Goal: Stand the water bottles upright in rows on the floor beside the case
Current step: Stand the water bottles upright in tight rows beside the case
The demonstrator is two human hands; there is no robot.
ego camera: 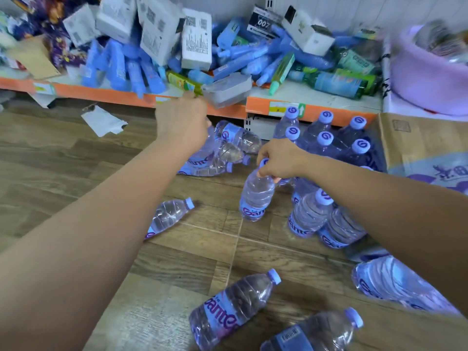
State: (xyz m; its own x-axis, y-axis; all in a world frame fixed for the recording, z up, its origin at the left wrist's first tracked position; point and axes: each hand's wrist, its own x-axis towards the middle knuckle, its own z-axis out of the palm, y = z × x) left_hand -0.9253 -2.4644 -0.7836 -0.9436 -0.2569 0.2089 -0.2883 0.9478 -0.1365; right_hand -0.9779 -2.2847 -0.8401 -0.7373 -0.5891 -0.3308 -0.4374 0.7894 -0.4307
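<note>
Here, the left hand (182, 122) hides its grip; the right hand (278, 158) pinches a clear purple-capped plastic bottle (257, 198) left of the brown cardboard case (417, 143), on plank floor (76, 160).

The light is bright, even and diffuse, seemingly from above, with a cool violet-blue cast over everything. Shadows on the wooden floor (76, 158) are soft and short. A broader dim patch lies at bottom centre and darkens the lying bottles (233, 310) there. Small glints show on the plastic ribs, with no harsh glare. The right hand (281, 160) and the upright bottle (255, 198) it pinches at mid-frame are the sharpest parts. The left hand (182, 125) is blurred, and so are the lilac basin (420, 79) at upper right and the boxes (116, 19) at upper left. Wide-angle distortion bows the orange shelf edge (121, 96) and swells both forearms (88, 224) toward the lower corners.
</note>
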